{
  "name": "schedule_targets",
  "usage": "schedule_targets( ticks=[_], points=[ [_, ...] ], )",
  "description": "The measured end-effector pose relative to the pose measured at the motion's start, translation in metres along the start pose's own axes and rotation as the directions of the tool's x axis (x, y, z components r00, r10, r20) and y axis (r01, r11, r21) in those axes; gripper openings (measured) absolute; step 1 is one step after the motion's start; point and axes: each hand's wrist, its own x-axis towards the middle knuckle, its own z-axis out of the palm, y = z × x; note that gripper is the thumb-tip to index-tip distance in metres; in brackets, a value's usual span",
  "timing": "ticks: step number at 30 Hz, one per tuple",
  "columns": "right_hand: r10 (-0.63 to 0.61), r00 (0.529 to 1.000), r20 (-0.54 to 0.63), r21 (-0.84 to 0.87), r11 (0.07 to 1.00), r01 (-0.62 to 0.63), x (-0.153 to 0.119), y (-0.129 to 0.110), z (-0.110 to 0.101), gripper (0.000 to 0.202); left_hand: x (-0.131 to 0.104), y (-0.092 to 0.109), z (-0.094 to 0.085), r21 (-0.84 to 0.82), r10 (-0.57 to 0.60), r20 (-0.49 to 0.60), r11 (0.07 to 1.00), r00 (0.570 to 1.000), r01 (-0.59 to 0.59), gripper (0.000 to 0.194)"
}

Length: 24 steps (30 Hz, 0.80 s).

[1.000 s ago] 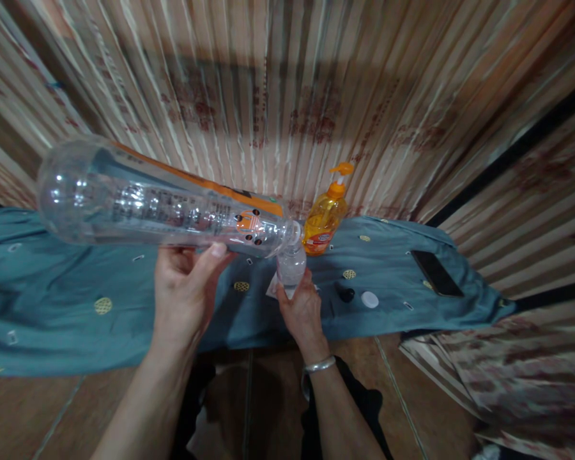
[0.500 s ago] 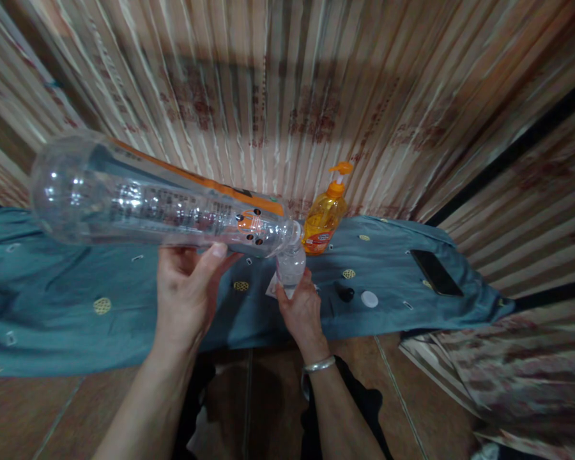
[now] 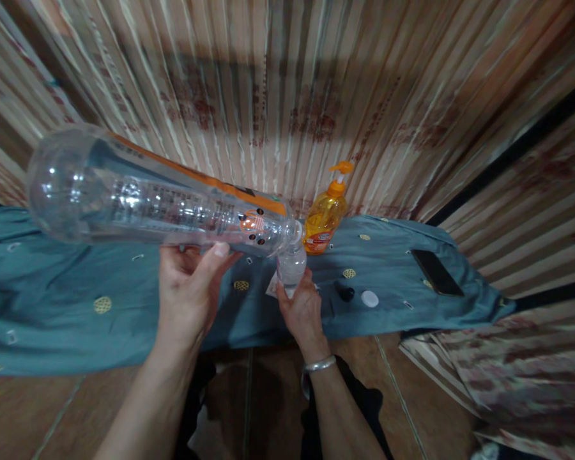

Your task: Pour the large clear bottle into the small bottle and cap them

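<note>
Head view: looking forward and down at both hands over a cloth-covered surface.
Left hand [image 3: 186, 291]: partly opened around the belly of the large clear bottle [image 3: 167, 201], supporting it from below, thumb up against the near side, other fingers mostly hidden beneath.
Large clear bottle: held above the cloth, lying almost level, rounded base off to the left and slightly higher, neck pointing right and down; marked with an orange-edged label and an orange round print near the shoulder.
Right hand [image 3: 301, 308]: curled closed around the lower part of the small clear bottle [image 3: 292, 265], with a silver bracelet [image 3: 320, 365] at the wrist.
Small clear bottle: roughly upright, just below the large bottle's neck, mouth to mouth with it; perhaps touching, too blurred to be sure.
Pump bottle [image 3: 323, 225]: upright just behind the small bottle, filled with yellow liquid, topped with an orange pump.
White piece [image 3: 271, 286]: flat, just left of the right hand.
Small black object [image 3: 346, 293]: right of the right hand, beside a white disc [image 3: 370, 299].
Phone [image 3: 436, 273]: dark, flat, farther right.
Cloth [image 3: 138, 313]: blue-green, dotted with yellow pineapple-like prints.
Curtain [image 3: 287, 96]: striped, hanging behind everything.
</note>
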Motion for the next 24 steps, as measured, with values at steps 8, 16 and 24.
schedule_targets(
  ticks=[8,16,24],
  points=[
    [-0.019,0.999,-0.027,0.008,1.000,0.019,-0.0011,-0.0001,0.0007,0.054,-0.0007,0.0002,0.0001,0.008,0.001,-0.004,1.000,1.000,-0.001,0.036],
    [-0.027,0.999,-0.025,0.018,0.999,0.027,-0.0006,0.0001,0.0007,0.052,-0.0008,0.0007,0.0007,0.011,-0.001,-0.001,1.000,1.000,0.001,0.035],
    [-0.027,0.999,-0.024,-0.018,0.999,0.027,-0.0013,0.0003,0.0005,0.053,0.0005,-0.0010,-0.0016,0.007,0.013,0.010,1.000,1.000,-0.013,0.035]
  ],
)
